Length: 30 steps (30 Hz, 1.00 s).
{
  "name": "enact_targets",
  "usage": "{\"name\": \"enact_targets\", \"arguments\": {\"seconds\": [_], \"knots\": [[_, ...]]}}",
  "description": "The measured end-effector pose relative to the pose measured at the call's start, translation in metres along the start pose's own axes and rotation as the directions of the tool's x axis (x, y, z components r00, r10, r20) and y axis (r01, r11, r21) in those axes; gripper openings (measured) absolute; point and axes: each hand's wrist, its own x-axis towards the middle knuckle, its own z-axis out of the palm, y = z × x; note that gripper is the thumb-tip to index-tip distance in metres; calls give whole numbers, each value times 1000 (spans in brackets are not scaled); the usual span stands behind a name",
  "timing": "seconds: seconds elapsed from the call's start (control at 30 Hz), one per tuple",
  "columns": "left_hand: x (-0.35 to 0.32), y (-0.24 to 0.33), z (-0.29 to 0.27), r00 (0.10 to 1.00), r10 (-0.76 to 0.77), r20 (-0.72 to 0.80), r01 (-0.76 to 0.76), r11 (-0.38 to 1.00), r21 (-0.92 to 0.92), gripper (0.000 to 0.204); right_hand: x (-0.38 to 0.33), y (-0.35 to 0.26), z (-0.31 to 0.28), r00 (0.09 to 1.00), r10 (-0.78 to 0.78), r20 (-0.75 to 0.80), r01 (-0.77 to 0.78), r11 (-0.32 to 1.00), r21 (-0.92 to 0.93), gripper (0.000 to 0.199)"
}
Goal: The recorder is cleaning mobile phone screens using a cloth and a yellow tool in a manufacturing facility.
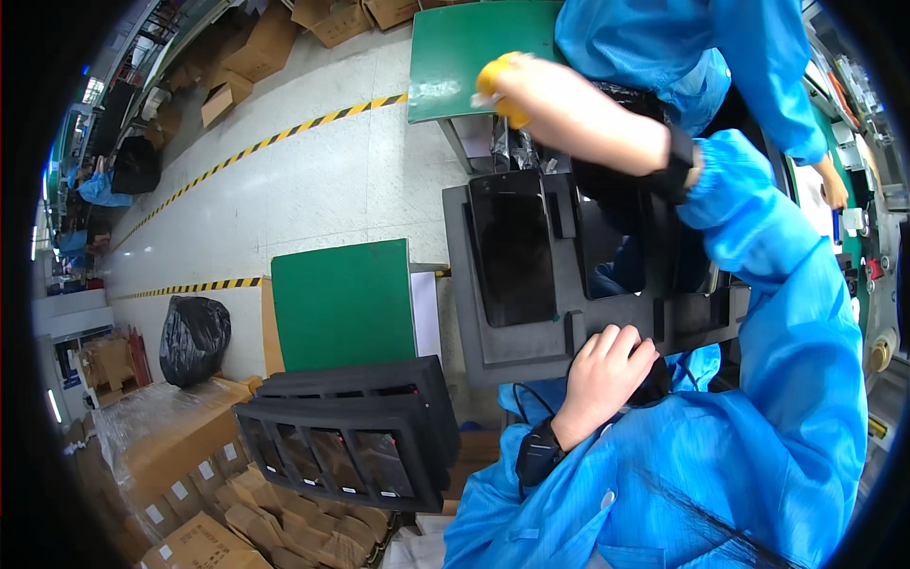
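Observation:
My left hand (609, 377) is closed over the near rim of a black foam tray (517, 353), its fingers curled on the edge. In the tray lie dark, glossy phone-like panels: one panel (513, 248) at the left and another panel (611, 251) beside it, which mirrors something blue. Beyond the tray's far left corner, my right hand (536, 87) is raised near a green tabletop. It grips a yellow object (500, 87) that looks rounded; motion blur and the fingers hide its exact kind. My right forearm covers part of the tray's far side.
Across from me a person in a blue smock (645, 43) stands close by the green table (455, 57). To the left are another green tabletop (343, 303), upright black foam trays (327, 446) holding dark panels, cardboard boxes (190, 427) and a black bag (194, 339).

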Motion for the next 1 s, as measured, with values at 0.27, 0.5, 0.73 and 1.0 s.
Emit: {"name": "enact_targets", "arguments": {"seconds": [0.27,0.5,0.73,1.0], "knots": [[-2,2,-13,1000,16,-14,-18,994,-112,11,-198,-31,-157,780,625,-20,-607,765,215,26],[-30,-40,-82,844,-392,-367,502,818,281,67,-397,-38,-182,210,976,48,-599,90,795,40],[-37,-80,-84,615,-769,-174,570,586,-576,61,-403,-35,-145,219,957,188,-499,-56,865,40],[-28,-35,-87,729,-597,-334,391,765,-512,71,-420,-63,-173,371,904,214,-470,-16,882,35]]}}
